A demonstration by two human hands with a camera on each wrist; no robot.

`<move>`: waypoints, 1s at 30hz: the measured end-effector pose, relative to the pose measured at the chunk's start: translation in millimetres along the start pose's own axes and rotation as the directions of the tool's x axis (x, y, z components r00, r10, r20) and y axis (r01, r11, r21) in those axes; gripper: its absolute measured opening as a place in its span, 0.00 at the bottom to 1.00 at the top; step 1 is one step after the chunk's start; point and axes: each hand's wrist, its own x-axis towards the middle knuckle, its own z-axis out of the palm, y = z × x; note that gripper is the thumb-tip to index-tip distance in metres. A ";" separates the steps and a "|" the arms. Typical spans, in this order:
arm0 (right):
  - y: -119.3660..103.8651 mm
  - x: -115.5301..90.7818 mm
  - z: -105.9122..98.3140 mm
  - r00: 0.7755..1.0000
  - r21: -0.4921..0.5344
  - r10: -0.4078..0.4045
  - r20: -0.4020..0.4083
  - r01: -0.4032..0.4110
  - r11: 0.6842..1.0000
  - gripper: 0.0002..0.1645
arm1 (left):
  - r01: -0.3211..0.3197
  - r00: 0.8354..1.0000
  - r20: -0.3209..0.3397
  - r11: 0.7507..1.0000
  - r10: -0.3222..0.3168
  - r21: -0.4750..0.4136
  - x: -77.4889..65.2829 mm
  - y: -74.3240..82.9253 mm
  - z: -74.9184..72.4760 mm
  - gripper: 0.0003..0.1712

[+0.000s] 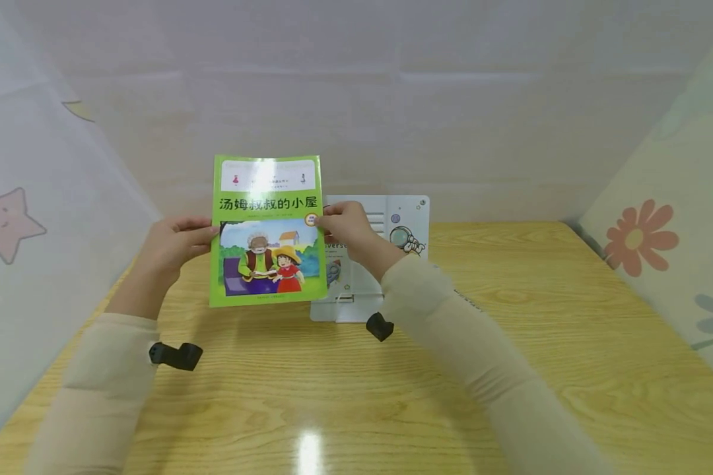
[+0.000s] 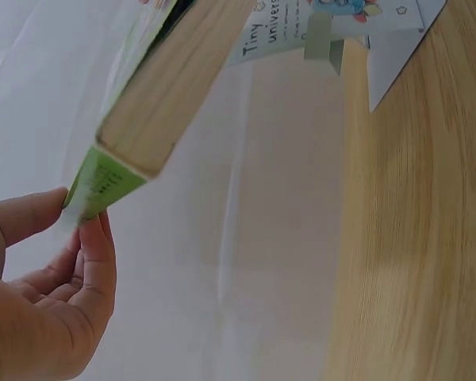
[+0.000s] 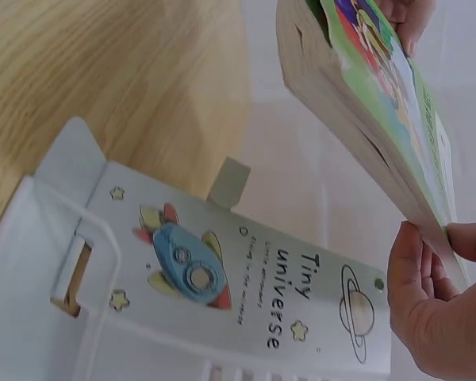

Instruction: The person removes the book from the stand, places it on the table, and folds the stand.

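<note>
A thick green book is held up in front of me, its picture cover facing my head camera. My left hand pinches its left edge, the spine side; the left wrist view shows thumb and fingers on the green spine. On the opposite edge, my right hand pinches the page side between thumb and fingers, as the right wrist view shows. Behind the book and the right hand stands a white bookstand printed with an astronaut, a rocket and "Tiny universe". The book overlaps the stand's left part in the head view.
The stand rests on a wooden table, its small folded tabs sticking out. Pale cloth hangs behind the table, with printed star and flower cloth on both sides. Each sleeve carries a black wrist mount.
</note>
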 end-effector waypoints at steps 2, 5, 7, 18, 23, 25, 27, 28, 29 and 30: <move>1.9 0.8 4.7 1.000 0.000 0.003 0.009 -0.003 1.000 0.11 | -0.010 1.000 0.020 1.000 0.010 -0.013 7.8 -14.4 -13.8 0.18; 5.2 1.7 11.1 1.000 -0.002 0.005 0.029 -0.005 1.000 0.10 | -0.016 0.999 0.036 1.000 0.017 -0.004 13.3 -29.2 -29.4 0.19; 7.8 2.3 15.5 0.999 0.002 -0.003 0.040 0.003 1.000 0.09 | 0.003 1.000 0.029 1.000 -0.003 -0.028 10.3 -31.1 -33.5 0.18; 24.3 3.6 41.4 0.995 0.079 0.009 0.102 -0.017 0.997 0.08 | 0.058 0.998 0.025 0.998 -0.058 0.011 -4.0 -43.0 -55.3 0.17; 34.6 2.6 54.3 0.995 0.113 0.019 0.102 -0.030 0.993 0.07 | 0.087 0.994 0.058 0.996 -0.089 0.029 -13.3 -43.3 -58.9 0.16; 38.5 1.8 58.8 0.995 0.110 0.032 0.093 -0.043 0.993 0.08 | 0.105 0.992 0.059 0.993 -0.109 0.059 -15.4 -45.7 -60.0 0.16; 42.1 1.4 63.3 0.995 0.117 0.046 0.088 -0.056 0.991 0.08 | 0.131 0.989 0.047 0.983 -0.138 0.131 -17.6 -47.6 -60.6 0.19; 43.8 1.1 65.3 0.995 0.120 0.049 0.090 -0.060 0.991 0.09 | 0.145 0.988 0.044 0.983 -0.151 0.112 -14.3 -54.8 -65.0 0.19; 45.4 0.9 67.3 0.994 0.128 0.053 0.094 -0.065 0.990 0.09 | 0.155 0.986 0.045 0.981 -0.161 0.120 -12.5 -59.4 -68.2 0.20; 47.1 0.7 69.3 0.994 0.133 0.058 0.093 -0.070 0.989 0.09 | 0.169 0.984 0.029 0.979 -0.174 0.116 -9.7 -65.4 -71.2 0.19</move>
